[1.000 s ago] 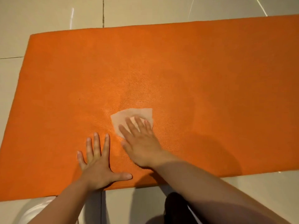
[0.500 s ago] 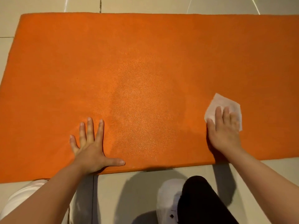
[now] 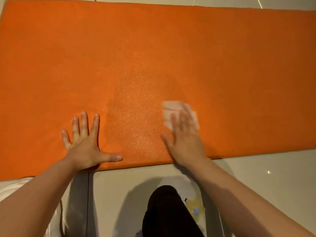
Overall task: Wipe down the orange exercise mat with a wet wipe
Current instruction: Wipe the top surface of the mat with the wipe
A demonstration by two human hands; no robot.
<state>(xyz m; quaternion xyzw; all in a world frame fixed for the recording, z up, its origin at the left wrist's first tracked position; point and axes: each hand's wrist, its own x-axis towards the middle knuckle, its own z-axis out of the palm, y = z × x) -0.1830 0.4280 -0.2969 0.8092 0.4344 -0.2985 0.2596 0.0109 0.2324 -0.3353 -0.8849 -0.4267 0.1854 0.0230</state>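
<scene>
- Since half a second ago, the right hand (image 3: 185, 139) has swept the wet wipe (image 3: 172, 111) back leftward along the orange exercise mat (image 3: 153, 48), from well right of the damp patch (image 3: 133, 120) to just beside it; the left hand (image 3: 85, 142) has stayed planted.
- Right grip: fingers straight and flat on top of the wipe, pressing it down rather than pinching it (they are blurred with motion). Left grip: wide, fingers splayed, palm down near the mat's near edge, holding nothing.
- The mat lies flat on the tiled floor (image 3: 128, 185); the wipe sits under the right fingers in the mat's near-middle part.
- Risk: with only flat pressure on it, the wipe could bunch up or slide out from under the fingers on a fast stroke.
- Risk: only the middle looks damp, so the far edge and both ends could be missed if strokes stay short.
- Risk: if the left hand lifts, the mat may creep across the smooth tiles.
</scene>
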